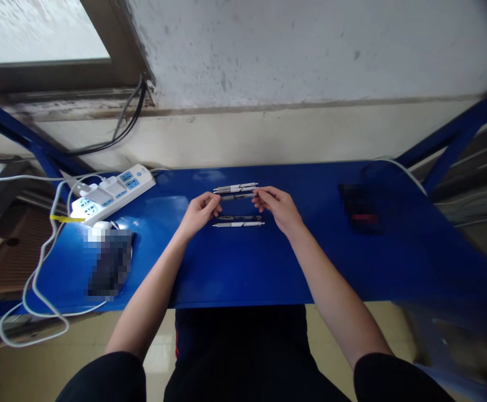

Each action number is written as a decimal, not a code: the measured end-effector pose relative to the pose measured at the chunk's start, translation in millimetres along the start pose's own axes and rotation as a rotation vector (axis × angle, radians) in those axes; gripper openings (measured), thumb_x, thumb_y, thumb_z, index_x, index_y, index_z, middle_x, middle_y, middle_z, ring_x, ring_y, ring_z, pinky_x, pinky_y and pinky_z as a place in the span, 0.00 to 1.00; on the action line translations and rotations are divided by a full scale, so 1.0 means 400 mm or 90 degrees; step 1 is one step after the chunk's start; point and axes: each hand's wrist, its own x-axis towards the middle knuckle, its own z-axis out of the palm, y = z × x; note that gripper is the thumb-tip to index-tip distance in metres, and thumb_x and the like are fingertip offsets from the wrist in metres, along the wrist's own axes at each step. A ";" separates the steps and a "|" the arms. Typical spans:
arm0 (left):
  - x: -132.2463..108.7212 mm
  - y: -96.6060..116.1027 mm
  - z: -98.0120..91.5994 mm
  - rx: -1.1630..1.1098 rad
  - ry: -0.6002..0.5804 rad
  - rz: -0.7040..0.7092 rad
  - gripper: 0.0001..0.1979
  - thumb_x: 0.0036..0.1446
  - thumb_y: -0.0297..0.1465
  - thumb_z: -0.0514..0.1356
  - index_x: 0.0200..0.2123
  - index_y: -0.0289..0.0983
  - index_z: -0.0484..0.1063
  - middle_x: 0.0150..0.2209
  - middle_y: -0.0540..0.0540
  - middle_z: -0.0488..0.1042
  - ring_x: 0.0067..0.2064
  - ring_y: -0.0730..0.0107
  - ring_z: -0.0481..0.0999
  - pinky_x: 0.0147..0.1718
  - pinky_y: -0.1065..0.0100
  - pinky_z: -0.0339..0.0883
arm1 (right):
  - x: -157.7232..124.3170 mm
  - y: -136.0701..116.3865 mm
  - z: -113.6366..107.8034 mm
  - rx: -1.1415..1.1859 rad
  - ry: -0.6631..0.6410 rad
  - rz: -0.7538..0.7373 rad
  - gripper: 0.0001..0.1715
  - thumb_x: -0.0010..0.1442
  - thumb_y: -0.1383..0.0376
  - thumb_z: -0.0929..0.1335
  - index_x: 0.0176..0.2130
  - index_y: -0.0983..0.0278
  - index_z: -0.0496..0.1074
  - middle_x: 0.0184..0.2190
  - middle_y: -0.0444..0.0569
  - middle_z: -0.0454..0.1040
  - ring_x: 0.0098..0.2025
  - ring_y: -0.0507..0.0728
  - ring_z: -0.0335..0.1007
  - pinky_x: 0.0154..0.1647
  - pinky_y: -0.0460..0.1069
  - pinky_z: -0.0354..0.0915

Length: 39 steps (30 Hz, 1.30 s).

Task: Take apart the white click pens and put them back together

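1. Lying at far left on the blue table top, a white power strip with a white charger plugged in; white cables loop over the table edge;
2. Just below the strip, a pixelated object, too blurred to name;
3. Left hand narrow, thumb and fingers pinching the left end of a grey pen;
4. Four pens lying side by side between the hands; an upper white pen just above the grey pen; a black pen and a lower white pen just below, beside the hands but apparently untouched;
5. Right hand narrow too, fingertips pinching the grey pen's right end;
6. Further right on the table, a dark pixelated object, also too blurred to name.
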 end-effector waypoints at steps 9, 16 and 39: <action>-0.003 0.007 -0.001 0.040 -0.005 0.000 0.17 0.59 0.44 0.56 0.32 0.35 0.72 0.25 0.49 0.72 0.24 0.76 0.66 0.24 0.73 0.58 | 0.001 0.001 0.001 -0.011 -0.001 0.004 0.15 0.54 0.53 0.71 0.36 0.62 0.77 0.29 0.48 0.77 0.30 0.54 0.71 0.26 0.47 0.64; -0.003 0.007 0.003 0.004 -0.004 0.037 0.14 0.53 0.40 0.63 0.38 0.37 0.71 0.28 0.50 0.72 0.27 0.75 0.68 0.26 0.73 0.60 | -0.002 -0.006 0.005 -0.016 0.004 0.003 0.15 0.54 0.53 0.71 0.36 0.61 0.77 0.29 0.48 0.77 0.30 0.54 0.71 0.26 0.47 0.64; 0.000 0.007 0.002 -0.110 -0.008 -0.007 0.13 0.53 0.38 0.65 0.38 0.36 0.73 0.27 0.49 0.73 0.25 0.77 0.68 0.23 0.74 0.59 | -0.003 -0.008 0.002 0.044 -0.035 0.023 0.14 0.55 0.54 0.71 0.36 0.60 0.76 0.23 0.44 0.72 0.25 0.52 0.66 0.27 0.48 0.64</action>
